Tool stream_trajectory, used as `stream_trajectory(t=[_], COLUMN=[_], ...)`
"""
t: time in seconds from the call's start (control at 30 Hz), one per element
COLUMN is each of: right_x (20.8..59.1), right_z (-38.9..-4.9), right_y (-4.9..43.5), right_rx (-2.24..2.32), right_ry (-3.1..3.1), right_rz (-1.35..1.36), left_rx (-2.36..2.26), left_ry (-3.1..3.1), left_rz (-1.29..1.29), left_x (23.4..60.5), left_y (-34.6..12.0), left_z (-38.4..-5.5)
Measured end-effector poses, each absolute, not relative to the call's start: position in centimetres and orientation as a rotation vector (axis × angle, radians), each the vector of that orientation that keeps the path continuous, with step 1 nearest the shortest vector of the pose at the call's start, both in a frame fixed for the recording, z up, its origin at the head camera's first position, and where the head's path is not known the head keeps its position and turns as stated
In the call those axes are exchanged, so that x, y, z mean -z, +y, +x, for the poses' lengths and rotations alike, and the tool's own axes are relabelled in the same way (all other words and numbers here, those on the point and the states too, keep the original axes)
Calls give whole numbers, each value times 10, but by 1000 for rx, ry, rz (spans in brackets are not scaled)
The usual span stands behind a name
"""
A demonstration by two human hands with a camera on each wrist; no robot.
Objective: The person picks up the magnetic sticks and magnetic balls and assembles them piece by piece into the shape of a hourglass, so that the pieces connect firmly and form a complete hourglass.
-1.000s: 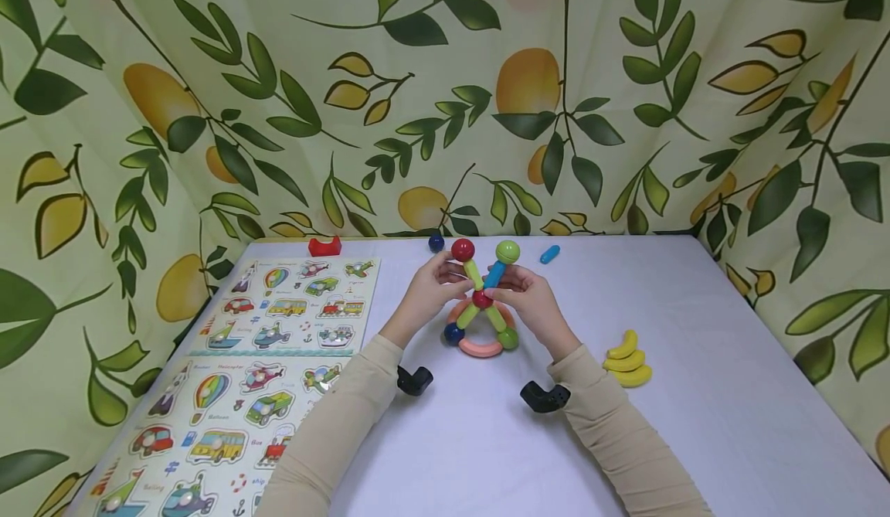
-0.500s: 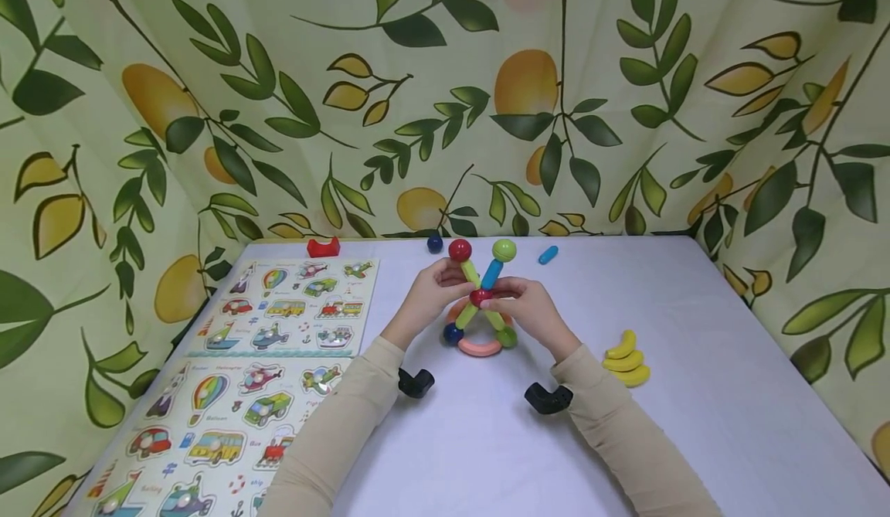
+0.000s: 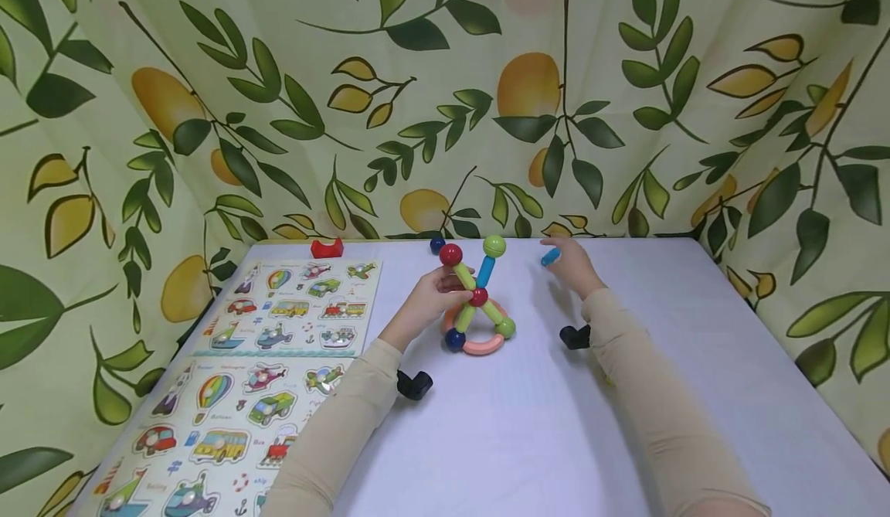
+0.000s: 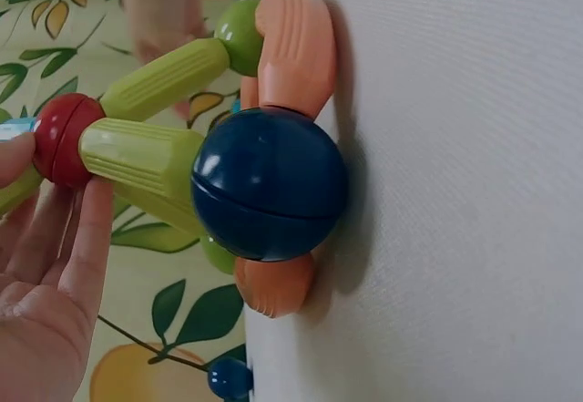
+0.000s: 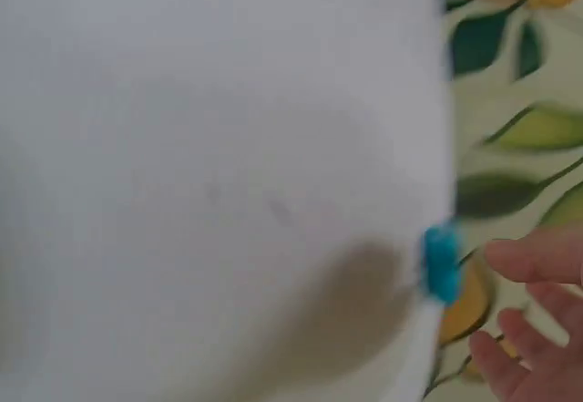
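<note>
Left hand pinches central red ball; loose blue rod lies beside empty, spread right hand.

Carries, on a white surface, a far picture board and, just in front of it, a near picture board, to the left. Bears along the far edge a red block, a dark blue ball and a blue stick, with contact beneath the stick unclear. Supports, near the middle, a stick-and-ball toy, pink ring downward. Shows a yellow piece at the right, mostly covered.
</note>
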State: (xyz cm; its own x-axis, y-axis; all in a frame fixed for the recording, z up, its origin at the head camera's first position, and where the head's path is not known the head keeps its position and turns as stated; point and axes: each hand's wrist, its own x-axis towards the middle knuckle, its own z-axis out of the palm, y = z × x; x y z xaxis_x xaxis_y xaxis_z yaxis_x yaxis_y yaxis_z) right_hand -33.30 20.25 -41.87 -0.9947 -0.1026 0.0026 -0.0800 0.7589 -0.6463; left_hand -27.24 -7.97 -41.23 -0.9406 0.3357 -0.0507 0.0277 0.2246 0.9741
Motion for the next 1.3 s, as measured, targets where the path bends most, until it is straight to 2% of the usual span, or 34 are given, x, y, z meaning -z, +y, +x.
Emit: stream_trajectory(t=[0.17,0.4,0.73,0.87,1.03,1.13,1.3], right_x=[440,440,436,433,419,412,409], right_z=[-355,-348,-349,-336,-295,-265,-235], right_y=[226,219,202,194,173,160,144], right_rx=[669,371,390,735,1703,1978,2033], right_ry=[2910,3119,3099,2989,2657,2557,2629], right_rz=[-230,-273,-319,-132,183,167,4], left_rx=[-1745,-1714,-1731,-1731,-1715,-1701,-1694], left_ry=[2240,2258,2242,2248,2294,2317,2329], left_rz=[380,418,433,396,372,372,415], left_x=[414,412,414,416,418,418,417], left_y=[-80,-82,-77,-70,-63,-60,-59], left_z=[-273,-271,-273,-271,-269,-268,-267])
